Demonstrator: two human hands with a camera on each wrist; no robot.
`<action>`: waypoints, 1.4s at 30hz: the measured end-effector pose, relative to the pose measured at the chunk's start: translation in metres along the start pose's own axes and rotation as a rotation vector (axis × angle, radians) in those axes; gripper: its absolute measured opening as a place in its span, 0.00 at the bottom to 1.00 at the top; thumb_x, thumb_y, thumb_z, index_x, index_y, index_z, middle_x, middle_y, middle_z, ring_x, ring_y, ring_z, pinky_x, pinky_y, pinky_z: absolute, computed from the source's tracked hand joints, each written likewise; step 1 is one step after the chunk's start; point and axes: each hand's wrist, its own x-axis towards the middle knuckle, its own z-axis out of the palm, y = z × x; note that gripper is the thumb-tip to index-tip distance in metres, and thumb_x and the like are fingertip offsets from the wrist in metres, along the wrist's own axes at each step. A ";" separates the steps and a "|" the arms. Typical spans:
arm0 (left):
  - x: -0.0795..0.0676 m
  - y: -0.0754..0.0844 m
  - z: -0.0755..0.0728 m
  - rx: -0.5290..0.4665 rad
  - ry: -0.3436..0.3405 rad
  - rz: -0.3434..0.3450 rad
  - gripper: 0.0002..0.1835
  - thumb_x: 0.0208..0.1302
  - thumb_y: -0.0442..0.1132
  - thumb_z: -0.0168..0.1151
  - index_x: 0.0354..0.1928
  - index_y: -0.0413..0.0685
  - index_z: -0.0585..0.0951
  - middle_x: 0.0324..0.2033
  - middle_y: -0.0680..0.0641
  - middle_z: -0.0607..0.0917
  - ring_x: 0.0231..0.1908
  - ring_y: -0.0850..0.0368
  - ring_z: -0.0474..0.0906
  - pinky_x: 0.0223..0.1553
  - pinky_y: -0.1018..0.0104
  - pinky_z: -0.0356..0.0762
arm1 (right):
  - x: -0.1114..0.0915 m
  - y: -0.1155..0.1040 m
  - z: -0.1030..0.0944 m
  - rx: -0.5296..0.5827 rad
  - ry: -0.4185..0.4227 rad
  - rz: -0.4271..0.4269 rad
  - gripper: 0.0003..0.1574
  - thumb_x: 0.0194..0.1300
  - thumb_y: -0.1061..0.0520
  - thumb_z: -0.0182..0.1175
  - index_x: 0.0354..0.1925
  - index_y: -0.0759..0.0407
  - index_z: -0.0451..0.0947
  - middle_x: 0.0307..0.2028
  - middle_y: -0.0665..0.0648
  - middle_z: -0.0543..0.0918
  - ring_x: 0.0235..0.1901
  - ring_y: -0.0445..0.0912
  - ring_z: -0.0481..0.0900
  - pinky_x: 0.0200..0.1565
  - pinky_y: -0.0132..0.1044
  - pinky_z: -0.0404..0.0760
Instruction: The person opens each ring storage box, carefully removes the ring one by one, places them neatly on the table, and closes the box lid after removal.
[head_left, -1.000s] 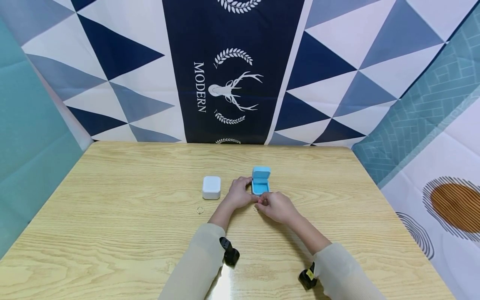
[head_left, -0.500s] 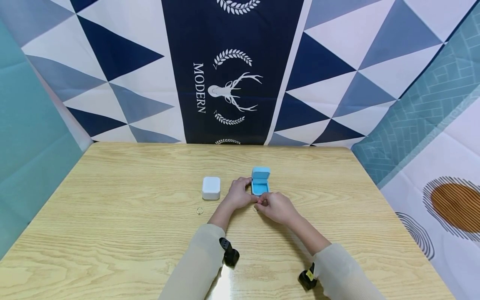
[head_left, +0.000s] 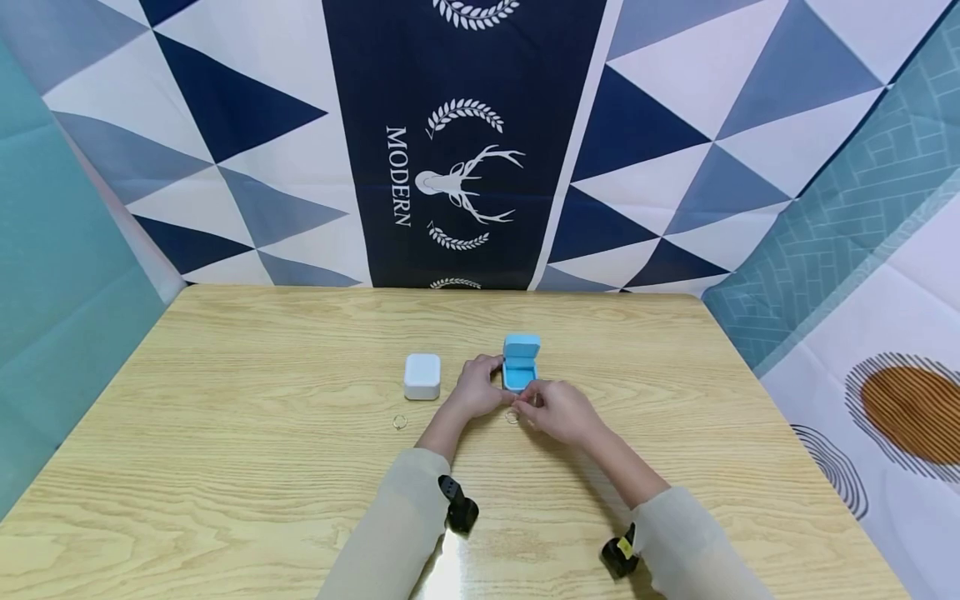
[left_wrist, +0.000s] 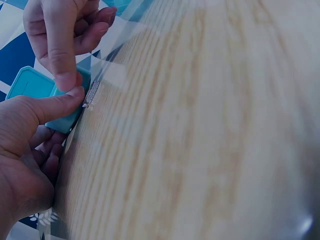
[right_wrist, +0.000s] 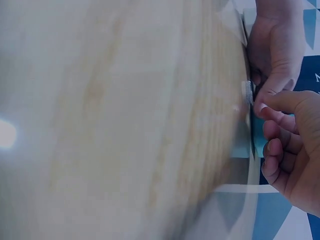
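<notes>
A light blue ring box [head_left: 521, 375] sits on the table with its lid raised. My left hand [head_left: 478, 387] grips it from the left; in the left wrist view its thumb lies across the front and the other fingers are at the far side. At the box's front edge is my right hand [head_left: 561, 410], thumb and index tips together against the left thumb tip [left_wrist: 75, 92], remaining fingers curled. I cannot tell whether something small is between those tips. A thin ring [head_left: 512, 417] lies on the table just below them; its sparkling stones [left_wrist: 91, 94] show in the left wrist view.
To the left stands a white rounded box [head_left: 422, 377], closed. In front of it lies another thin ring [head_left: 400, 422]. The wooden table [head_left: 262, 483] ends at a patterned cloth [head_left: 465, 167] behind. Both sleeves carry small black cameras.
My right hand has shifted slightly up, and its fingertips have moved a little, so the ring below them shows more fully. The left hand and the blue ring box stay put.
</notes>
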 end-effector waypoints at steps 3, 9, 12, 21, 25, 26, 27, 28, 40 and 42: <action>-0.001 0.000 0.000 -0.006 -0.004 0.002 0.40 0.49 0.43 0.73 0.65 0.42 0.68 0.61 0.42 0.72 0.62 0.46 0.62 0.66 0.53 0.61 | 0.000 0.001 -0.004 0.017 0.022 0.003 0.11 0.63 0.49 0.60 0.31 0.55 0.81 0.13 0.46 0.71 0.13 0.38 0.63 0.16 0.29 0.61; -0.001 0.000 -0.001 -0.009 -0.008 0.005 0.40 0.49 0.43 0.73 0.65 0.42 0.68 0.60 0.42 0.72 0.62 0.46 0.62 0.66 0.53 0.61 | 0.001 0.003 -0.011 0.070 0.064 0.035 0.12 0.63 0.51 0.59 0.35 0.58 0.82 0.15 0.48 0.72 0.14 0.39 0.64 0.18 0.30 0.63; -0.002 0.000 -0.001 -0.010 -0.012 0.005 0.40 0.50 0.43 0.72 0.65 0.42 0.68 0.60 0.42 0.72 0.61 0.46 0.63 0.66 0.53 0.61 | 0.001 0.006 -0.014 0.104 0.093 0.061 0.13 0.64 0.51 0.58 0.36 0.59 0.82 0.17 0.49 0.74 0.16 0.39 0.65 0.19 0.30 0.64; -0.002 0.002 -0.001 -0.017 -0.009 -0.003 0.40 0.49 0.43 0.73 0.65 0.42 0.68 0.60 0.42 0.73 0.61 0.46 0.63 0.66 0.53 0.61 | 0.005 0.010 -0.020 0.223 0.199 0.159 0.16 0.65 0.49 0.57 0.38 0.61 0.81 0.23 0.53 0.75 0.23 0.43 0.68 0.24 0.31 0.67; -0.002 0.002 0.000 -0.022 -0.007 -0.007 0.39 0.49 0.43 0.73 0.65 0.43 0.69 0.59 0.42 0.73 0.61 0.46 0.63 0.65 0.53 0.62 | 0.006 0.011 -0.023 0.303 0.241 0.201 0.18 0.66 0.48 0.56 0.41 0.62 0.80 0.29 0.56 0.79 0.29 0.45 0.71 0.29 0.30 0.72; -0.002 0.002 0.000 -0.024 -0.006 -0.007 0.39 0.49 0.43 0.73 0.65 0.43 0.69 0.59 0.42 0.73 0.61 0.46 0.63 0.65 0.53 0.62 | 0.007 0.011 -0.024 0.330 0.247 0.217 0.18 0.66 0.48 0.56 0.42 0.62 0.80 0.31 0.56 0.79 0.31 0.45 0.72 0.30 0.30 0.73; -0.002 0.001 0.000 -0.027 -0.005 -0.007 0.39 0.49 0.43 0.73 0.65 0.43 0.69 0.59 0.42 0.73 0.61 0.46 0.63 0.65 0.53 0.62 | 0.007 0.011 -0.026 0.353 0.253 0.228 0.20 0.66 0.47 0.56 0.43 0.63 0.79 0.32 0.57 0.79 0.32 0.45 0.73 0.31 0.30 0.73; -0.002 0.001 0.000 -0.026 -0.004 -0.008 0.40 0.49 0.43 0.73 0.65 0.43 0.69 0.59 0.42 0.73 0.61 0.46 0.63 0.65 0.53 0.62 | 0.007 0.011 -0.027 0.380 0.256 0.244 0.21 0.66 0.47 0.55 0.44 0.63 0.79 0.34 0.58 0.80 0.33 0.47 0.74 0.32 0.30 0.74; 0.000 0.000 0.000 -0.035 -0.009 -0.025 0.40 0.49 0.43 0.73 0.65 0.43 0.68 0.60 0.43 0.73 0.62 0.47 0.63 0.66 0.53 0.61 | 0.017 0.012 -0.031 0.648 0.246 0.373 0.30 0.67 0.41 0.51 0.54 0.63 0.73 0.48 0.65 0.78 0.45 0.55 0.77 0.43 0.44 0.82; 0.000 0.000 0.000 -0.033 -0.009 -0.023 0.40 0.49 0.44 0.73 0.65 0.43 0.68 0.59 0.43 0.73 0.62 0.46 0.63 0.66 0.53 0.61 | 0.019 0.011 -0.031 0.681 0.239 0.388 0.31 0.67 0.40 0.51 0.55 0.63 0.72 0.49 0.66 0.78 0.46 0.54 0.77 0.46 0.45 0.81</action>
